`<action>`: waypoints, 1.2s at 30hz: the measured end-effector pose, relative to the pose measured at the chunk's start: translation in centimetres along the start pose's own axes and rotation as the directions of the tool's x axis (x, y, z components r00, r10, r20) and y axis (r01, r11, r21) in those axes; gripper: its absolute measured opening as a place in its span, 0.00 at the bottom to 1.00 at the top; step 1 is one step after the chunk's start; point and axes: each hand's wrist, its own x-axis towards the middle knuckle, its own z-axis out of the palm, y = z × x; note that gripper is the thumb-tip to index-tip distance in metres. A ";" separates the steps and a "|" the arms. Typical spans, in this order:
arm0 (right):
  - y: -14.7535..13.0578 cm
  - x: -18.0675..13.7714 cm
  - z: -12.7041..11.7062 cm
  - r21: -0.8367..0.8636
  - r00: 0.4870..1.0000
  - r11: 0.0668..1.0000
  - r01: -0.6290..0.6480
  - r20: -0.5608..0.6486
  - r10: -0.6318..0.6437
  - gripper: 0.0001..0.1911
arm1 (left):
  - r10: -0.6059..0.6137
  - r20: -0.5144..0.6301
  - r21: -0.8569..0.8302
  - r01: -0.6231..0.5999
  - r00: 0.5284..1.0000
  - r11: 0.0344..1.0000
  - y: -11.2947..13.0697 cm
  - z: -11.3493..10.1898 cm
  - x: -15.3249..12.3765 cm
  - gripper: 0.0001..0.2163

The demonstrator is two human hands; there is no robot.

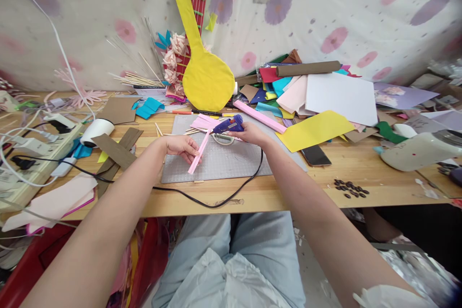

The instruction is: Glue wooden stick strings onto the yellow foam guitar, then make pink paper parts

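My left hand (pixel 184 148) pinches a narrow pink paper strip (pixel 200 152), which slants up over the grey cutting mat (pixel 231 168). In my right hand (pixel 249 133) is a blue hot glue gun (pixel 226 125), its nozzle close to the strip's upper end. Whether the nozzle touches the strip I cannot tell. Behind the strip lie more pink paper (pixel 202 121) and a few thin wooden sticks. A round, pale ring-shaped thing sits under the glue gun, partly hidden. The gun's black cord (pixel 216 206) loops along the table's front edge.
A yellow banjo-shaped piece (pixel 208 82) leans at the back. To the right are a rolled pink sheet (pixel 260 116), yellow sheet (pixel 314 130), phone (pixel 315 155), small dark beads (pixel 350 188) and white kettle-like vessel (pixel 415 151). Left are brown strips (pixel 119 154) and a power strip (pixel 39 163).
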 end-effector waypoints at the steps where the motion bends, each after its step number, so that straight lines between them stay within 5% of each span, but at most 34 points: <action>1: 0.0 0.0 0.0 -0.001 1.000 1.000 0.010 -0.009 -0.010 0.21 | 0.000 -0.003 0.002 0.000 1.000 1.000 0.0 0.0 -0.1 0.11; 15: 0.9 0.3 -0.5 -0.013 0.997 1.000 -0.006 -0.081 0.005 0.23 | 0.043 0.097 -0.015 -0.042 0.994 0.999 -0.3 -0.5 -0.5 0.10; 18: 1.9 0.1 -1.2 -0.004 0.979 0.999 -0.049 -0.200 0.048 0.25 | 0.124 0.054 -0.105 -0.118 0.991 0.988 -0.6 -0.4 -0.6 0.09; 20: 3.2 0.2 -1.9 -0.007 0.930 0.995 -0.098 -0.356 0.089 0.26 | 0.233 -0.078 -0.211 -0.245 0.969 0.946 -0.9 -0.1 0.1 0.08; 22: 4.9 0.3 -2.6 -0.045 0.840 0.981 -0.191 -0.524 0.140 0.27 | 0.354 -0.303 -0.309 -0.443 0.885 0.842 -1.2 0.5 1.4 0.08; 24: 6.5 0.3 -3.0 -0.100 0.757 0.952 -0.289 -0.632 0.164 0.27 | 0.400 -0.551 -0.333 -0.632 0.733 0.700 -1.5 1.3 3.3 0.07; 29: 8.4 0.1 -3.0 -0.218 0.728 0.913 -0.346 -0.676 0.114 0.28 | 0.330 -0.837 -0.254 -0.844 0.436 0.472 -1.7 3.3 6.9 0.07; 31: 7.8 -0.2 -2.9 -0.251 0.646 0.926 -0.283 -0.763 -0.010 0.30 | 0.294 -0.880 -0.231 -0.877 0.373 0.422 -1.6 3.7 7.3 0.07; 34: 5.3 -1.1 -2.4 -0.305 0.446 0.938 -0.166 -0.871 -0.205 0.29 | 0.244 -0.912 -0.223 -0.898 0.329 0.380 -1.6 3.9 7.2 0.06; 35: 4.2 -1.4 -2.1 -0.322 0.438 0.941 -0.100 -0.864 -0.249 0.27 | 0.233 -0.917 -0.225 -0.903 0.323 0.366 -1.6 3.9 7.1 0.06; 36: 3.0 -1.7 -1.6 -0.327 0.482 0.945 -0.013 -0.830 -0.280 0.24 | 0.227 -0.920 -0.230 -0.907 0.321 0.352 -1.5 4.0 7.1 0.05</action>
